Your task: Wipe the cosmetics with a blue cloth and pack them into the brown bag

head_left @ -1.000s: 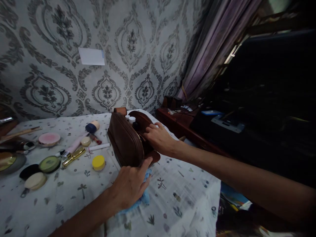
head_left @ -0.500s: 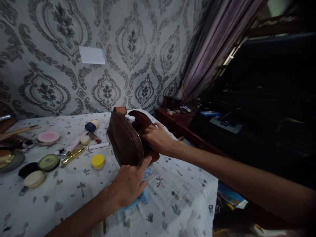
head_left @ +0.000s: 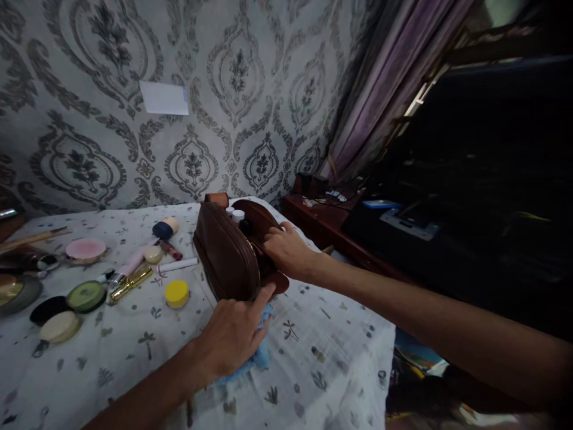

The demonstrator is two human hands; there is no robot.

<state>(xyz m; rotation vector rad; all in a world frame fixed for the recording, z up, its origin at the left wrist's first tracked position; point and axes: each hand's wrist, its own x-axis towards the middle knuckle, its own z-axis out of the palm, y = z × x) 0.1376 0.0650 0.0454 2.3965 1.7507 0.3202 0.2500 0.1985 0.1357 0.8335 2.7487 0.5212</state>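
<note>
A brown leather cosmetic bag (head_left: 224,254) stands unzipped on the cloth-covered table, with white-capped containers (head_left: 238,216) showing in its opening. At the bag's right side my right hand (head_left: 286,254) grips the edge of the opening; its fingertips are partly hidden inside. My left hand (head_left: 237,328) is closed over a crumpled blue cloth (head_left: 257,358) in front of the bag. Its index finger reaches to the bag's near lower end. A yellow-lidded jar (head_left: 177,293) sits just left of the bag.
Make-up lies on the left: a pink compact (head_left: 86,249), a green round pot (head_left: 86,295), a gold tube (head_left: 131,284), a white pen-like tube (head_left: 178,265) and brushes. A brown cylinder (head_left: 217,199) stands behind the bag. The table's right edge borders a dark red surface (head_left: 308,212).
Hardly anything differs. The view has shifted slightly, and my right hand has moved a little at the bag's opening. My left hand keeps its place on the blue cloth.
</note>
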